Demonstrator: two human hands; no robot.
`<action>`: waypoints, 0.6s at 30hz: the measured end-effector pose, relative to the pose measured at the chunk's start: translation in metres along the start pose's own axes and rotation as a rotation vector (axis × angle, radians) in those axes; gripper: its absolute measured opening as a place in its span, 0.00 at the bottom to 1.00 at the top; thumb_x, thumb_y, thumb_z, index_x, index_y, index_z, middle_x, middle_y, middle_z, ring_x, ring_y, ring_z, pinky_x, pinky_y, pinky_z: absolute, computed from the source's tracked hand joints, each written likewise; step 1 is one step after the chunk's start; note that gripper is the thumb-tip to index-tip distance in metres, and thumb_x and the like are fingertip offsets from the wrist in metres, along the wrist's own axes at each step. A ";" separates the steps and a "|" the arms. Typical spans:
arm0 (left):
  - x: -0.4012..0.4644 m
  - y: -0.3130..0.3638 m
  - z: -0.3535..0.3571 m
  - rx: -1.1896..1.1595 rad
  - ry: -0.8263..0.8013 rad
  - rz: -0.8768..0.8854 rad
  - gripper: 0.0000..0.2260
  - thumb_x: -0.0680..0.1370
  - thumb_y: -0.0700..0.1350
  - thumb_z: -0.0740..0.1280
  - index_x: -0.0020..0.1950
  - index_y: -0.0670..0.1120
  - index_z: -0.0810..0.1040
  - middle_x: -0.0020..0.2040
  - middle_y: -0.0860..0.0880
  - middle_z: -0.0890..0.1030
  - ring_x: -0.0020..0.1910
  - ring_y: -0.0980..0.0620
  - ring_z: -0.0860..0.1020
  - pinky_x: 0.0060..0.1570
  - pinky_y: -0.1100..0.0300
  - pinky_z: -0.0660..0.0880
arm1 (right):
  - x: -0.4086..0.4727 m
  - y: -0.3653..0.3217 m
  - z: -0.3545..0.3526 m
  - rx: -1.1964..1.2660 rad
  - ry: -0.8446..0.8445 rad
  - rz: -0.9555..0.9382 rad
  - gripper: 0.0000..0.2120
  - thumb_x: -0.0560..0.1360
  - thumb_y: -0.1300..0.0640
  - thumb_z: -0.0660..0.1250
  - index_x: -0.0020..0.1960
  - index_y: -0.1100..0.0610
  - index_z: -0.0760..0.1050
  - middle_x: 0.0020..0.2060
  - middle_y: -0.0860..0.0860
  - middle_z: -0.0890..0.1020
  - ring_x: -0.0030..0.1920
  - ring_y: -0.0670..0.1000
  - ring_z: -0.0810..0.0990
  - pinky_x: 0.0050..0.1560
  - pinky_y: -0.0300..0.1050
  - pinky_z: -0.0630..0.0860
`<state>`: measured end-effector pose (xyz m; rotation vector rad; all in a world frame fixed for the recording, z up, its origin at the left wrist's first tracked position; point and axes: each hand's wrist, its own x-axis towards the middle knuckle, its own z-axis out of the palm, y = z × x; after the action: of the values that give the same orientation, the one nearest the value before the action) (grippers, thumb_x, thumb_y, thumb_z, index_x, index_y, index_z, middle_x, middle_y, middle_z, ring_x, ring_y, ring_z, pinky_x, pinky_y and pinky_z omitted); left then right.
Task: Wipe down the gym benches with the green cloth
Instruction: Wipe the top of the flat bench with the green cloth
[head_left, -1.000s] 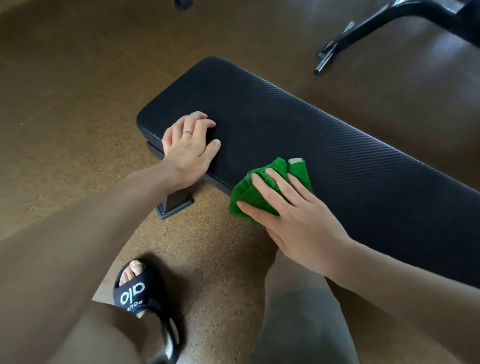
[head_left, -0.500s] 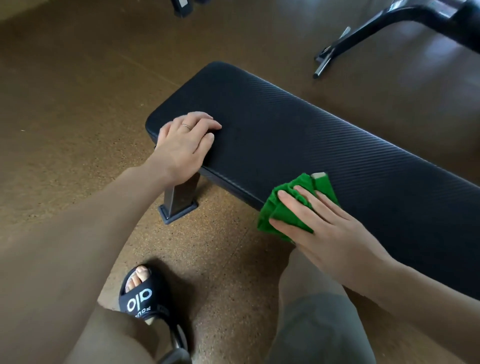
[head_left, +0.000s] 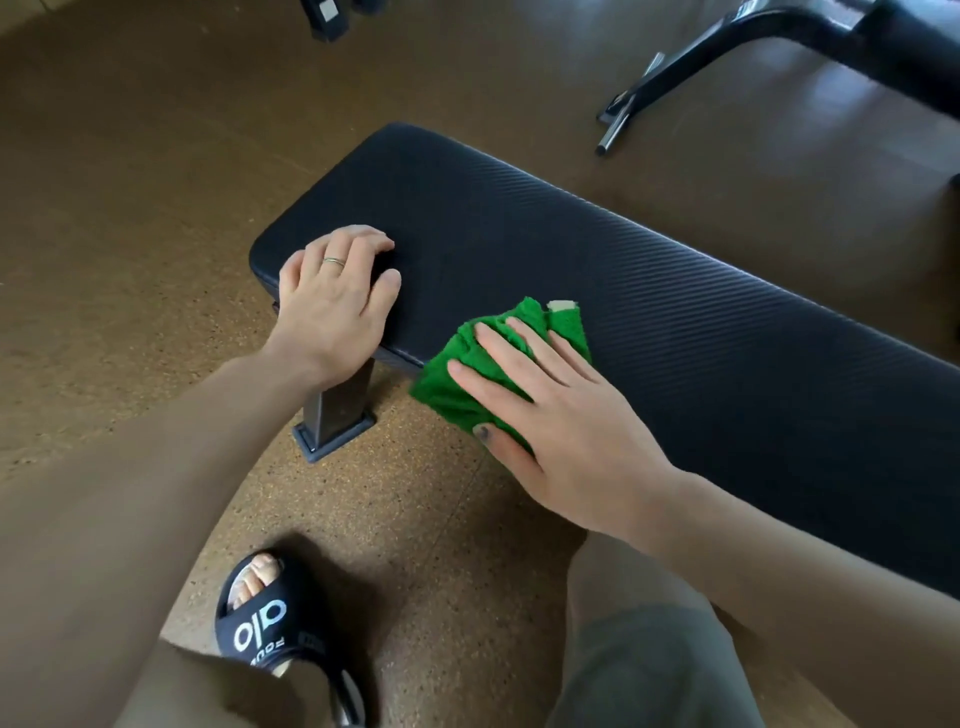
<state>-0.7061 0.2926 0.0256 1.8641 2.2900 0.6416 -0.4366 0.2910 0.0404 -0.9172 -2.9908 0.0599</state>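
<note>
Green cloth (head_left: 498, 374), bunched up, sits on the near edge of the black bench (head_left: 649, 312), part of it hanging off the pad's side, with a small pale tag at its far corner, just past the fingertips. Nothing legible on that tag. The one bit of writing on show is down on the black slide sandal (head_left: 260, 623): big white letters "alo" across the strap, smaller print below, cut off and unreadable.

Right hand (head_left: 561, 415) lies palm-down on the cloth, fingers spread and fairly flat, pressing it to the pad, thumb tucked along the cloth's near side, forearm running in from the lower right. Left hand (head_left: 332, 301) rests on the bench's end corner, fingers loosely curled over the top and holding nothing, a thin ring (head_left: 333, 262) on one finger. Below its wrist stands the bench's metal leg (head_left: 337, 410) on the speckled brown floor (head_left: 130, 234).
</note>
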 end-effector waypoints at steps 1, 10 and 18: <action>0.000 0.003 -0.001 -0.016 -0.013 -0.028 0.16 0.86 0.52 0.53 0.72 0.52 0.69 0.74 0.53 0.68 0.75 0.48 0.62 0.75 0.48 0.52 | -0.019 0.003 -0.001 -0.025 -0.019 -0.007 0.27 0.86 0.44 0.53 0.84 0.46 0.56 0.83 0.50 0.56 0.83 0.55 0.52 0.83 0.57 0.51; 0.007 0.025 0.012 0.099 0.059 -0.152 0.16 0.85 0.53 0.54 0.69 0.49 0.69 0.73 0.49 0.69 0.74 0.43 0.64 0.74 0.46 0.56 | 0.031 0.030 0.001 0.060 0.051 0.071 0.26 0.85 0.43 0.51 0.81 0.47 0.64 0.81 0.51 0.63 0.82 0.55 0.58 0.81 0.56 0.56; 0.003 0.026 0.012 0.088 0.088 -0.151 0.14 0.86 0.50 0.53 0.69 0.49 0.69 0.72 0.48 0.69 0.74 0.44 0.64 0.74 0.45 0.55 | 0.102 0.018 0.001 0.093 0.112 0.321 0.26 0.86 0.45 0.49 0.82 0.51 0.62 0.82 0.53 0.61 0.82 0.58 0.56 0.81 0.59 0.54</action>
<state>-0.6789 0.3022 0.0257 1.7082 2.5239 0.6235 -0.5114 0.3632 0.0388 -1.3296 -2.6869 0.1435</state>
